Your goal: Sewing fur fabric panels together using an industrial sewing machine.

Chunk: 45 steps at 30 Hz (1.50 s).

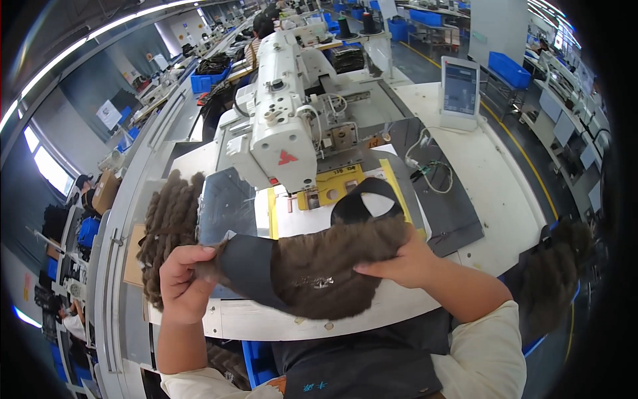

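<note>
Both my hands hold a brown furry piece (332, 276) with a wide dark band (249, 269) across its left part, above the front edge of the machine table. My left hand (186, 279) pinches its left end between thumb and fingers. At the right end, my right hand (405, 263) grips the fur with the thumb on top and the fingers hidden behind. A dark strap (352, 203) loops up from its far right side, over a yellow-edged white plate (286, 223). Small shiny bits lie on the fur.
An industrial sewing machine (279, 133) stands directly ahead, with its head over the plate. Left of it is a bundled stack of brown furry pieces (166, 233). A control screen (460, 90) and loose cables (432, 169) are to the right. More fur (555, 279) hangs at the far right.
</note>
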Available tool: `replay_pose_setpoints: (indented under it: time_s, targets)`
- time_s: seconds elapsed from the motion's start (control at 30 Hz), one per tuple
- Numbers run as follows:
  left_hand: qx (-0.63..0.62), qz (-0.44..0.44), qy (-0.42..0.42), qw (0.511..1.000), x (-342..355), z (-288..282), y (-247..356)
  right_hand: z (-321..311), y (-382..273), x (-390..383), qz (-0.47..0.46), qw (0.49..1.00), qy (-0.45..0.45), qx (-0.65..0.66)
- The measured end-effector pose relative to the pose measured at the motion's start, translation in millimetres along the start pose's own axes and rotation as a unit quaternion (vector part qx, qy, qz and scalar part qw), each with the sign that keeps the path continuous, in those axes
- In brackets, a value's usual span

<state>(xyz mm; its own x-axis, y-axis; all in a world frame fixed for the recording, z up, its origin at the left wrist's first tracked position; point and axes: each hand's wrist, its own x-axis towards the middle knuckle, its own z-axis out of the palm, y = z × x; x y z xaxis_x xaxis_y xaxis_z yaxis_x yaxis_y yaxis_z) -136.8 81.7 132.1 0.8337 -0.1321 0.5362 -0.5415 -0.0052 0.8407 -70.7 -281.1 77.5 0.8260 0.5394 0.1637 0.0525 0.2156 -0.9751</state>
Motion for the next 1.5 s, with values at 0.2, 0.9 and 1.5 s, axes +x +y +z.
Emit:
replay_pose_setpoints:
  time_s: [0.2, 0.9, 1.5]
  targets:
    - [0.025, 0.068, -0.026, 0.997, 5, 24, -30, -8, -29, -10, -0.340, 0.843, 0.062, -0.412]
    - [0.341, 0.308, -0.067, 0.886, 10, 48, -25, -16, -36, -20, -0.498, 0.704, 0.016, -0.506]
    - [0.146, -0.338, -0.197, 0.909, 4, 47, -186, -64, 43, 15, 0.162, 0.917, -0.019, -0.363]
